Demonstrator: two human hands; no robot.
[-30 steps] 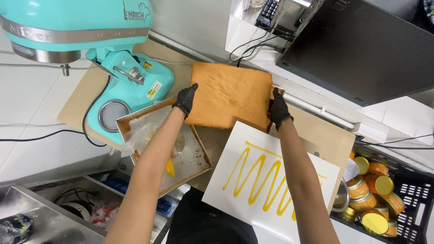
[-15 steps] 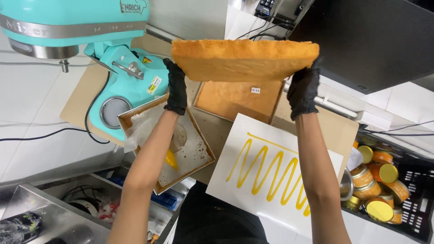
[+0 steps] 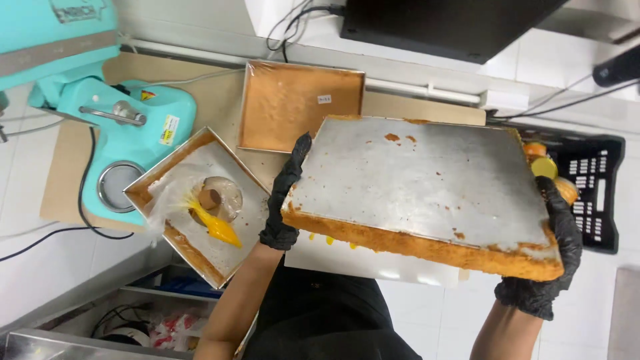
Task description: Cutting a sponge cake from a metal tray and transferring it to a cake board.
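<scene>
The sponge sheet (image 3: 427,193) is now flipped, paper side up; both hands' fingers (image 3: 288,180) are gripping its ends, needing level lowering onto the sauced paper (image 3: 373,261).

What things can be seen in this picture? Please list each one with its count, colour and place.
Sponge cake sheet: one, golden, grey paper on top, held up in the middle.
Baking tray: one, brown, behind the cake on the counter.
Tray with paper: one, metal, left of the cake.
Piping bag: one, clear with yellow cream, in that tray.
Stand mixer: one, turquoise, far left.
Crate: one, black, right.
White sheet: one, under the cake.
Left hand: black glove, cake's left edge.
Right hand: black glove, cake's right corner.
</scene>
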